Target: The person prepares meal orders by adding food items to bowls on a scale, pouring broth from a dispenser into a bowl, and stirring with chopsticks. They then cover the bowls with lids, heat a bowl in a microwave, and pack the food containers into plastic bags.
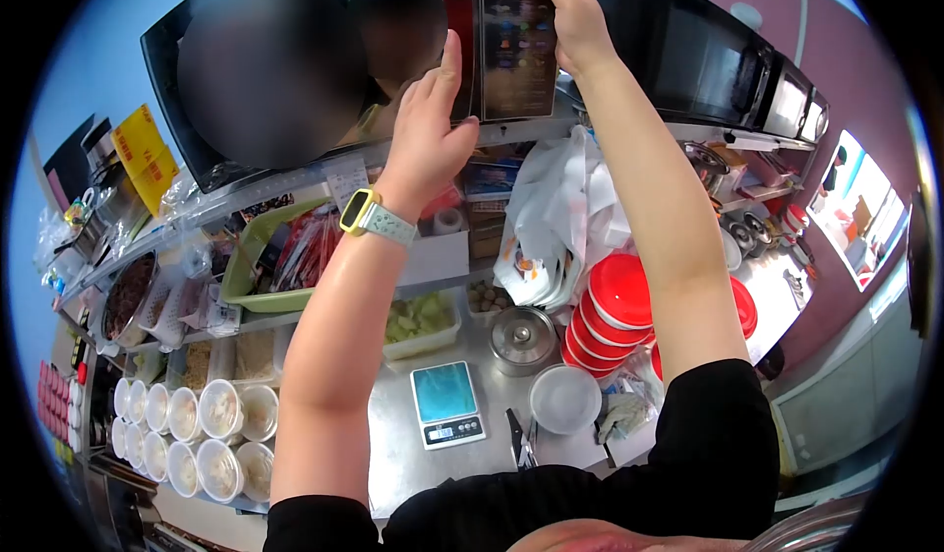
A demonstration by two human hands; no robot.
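Both arms reach up to the top shelf. My right hand (582,21) is at the right edge of a dark upright panel (519,46) with small printed pictures, its thumb on the front and its other fingers partly hidden. My left hand (431,134) is raised to the left of the panel, index finger pointing up and thumb apart, holding nothing. A watch (360,212) with a yellow case is on the left wrist. Behind the left hand stands a dark glossy appliance (236,154) with reflections on its front.
Below are a digital scale (447,405), a lidded metal pot (523,336), stacked red-lidded tubs (621,291), a round translucent lid (565,399) and stacked clear cups (220,410). A green basket (248,257) and white plastic bags (560,208) are at shelf level. A black microwave (678,46) stands at right.
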